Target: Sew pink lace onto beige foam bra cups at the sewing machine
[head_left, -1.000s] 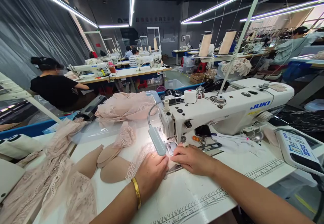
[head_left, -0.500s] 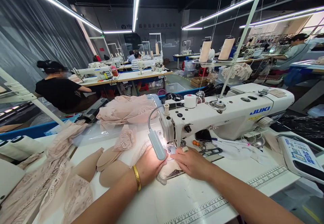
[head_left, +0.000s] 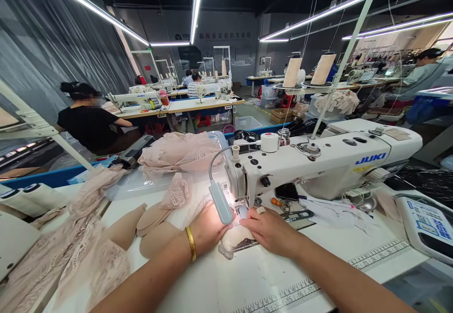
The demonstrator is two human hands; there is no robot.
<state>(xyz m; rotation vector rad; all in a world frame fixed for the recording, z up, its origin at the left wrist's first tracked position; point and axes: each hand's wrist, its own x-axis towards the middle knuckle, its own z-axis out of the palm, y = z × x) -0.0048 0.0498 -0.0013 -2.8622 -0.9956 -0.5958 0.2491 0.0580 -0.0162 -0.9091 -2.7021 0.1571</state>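
A white sewing machine (head_left: pixel 318 162) stands over pale lace fabric (head_left: pixel 235 238) at its needle area. My left hand (head_left: pixel 209 228), with a gold bracelet on the wrist, presses the fabric left of the needle, fingers bent and close together; a grey lamp head (head_left: pixel 221 203) partly covers them. My right hand (head_left: pixel 271 232) is right of the needle, its thumb and forefinger closed at the fabric's edge. A light ring sits on one of its fingers. The needle tip itself is too small to make out.
Beige cup pieces (head_left: pixel 159 241) and lace fabric (head_left: pixel 81 237) lie to the left. Behind them a clear tray (head_left: pixel 132 184) holds more fabric. Small scissors (head_left: pixel 297 215) and a phone (head_left: pixel 287 191) lie under the machine arm. A person (head_left: pixel 88 119) sits at the back left.
The view has shifted slightly, so the background and machine sit further right. Both hands stay at the fabric, with only slight movement of the right fingers.
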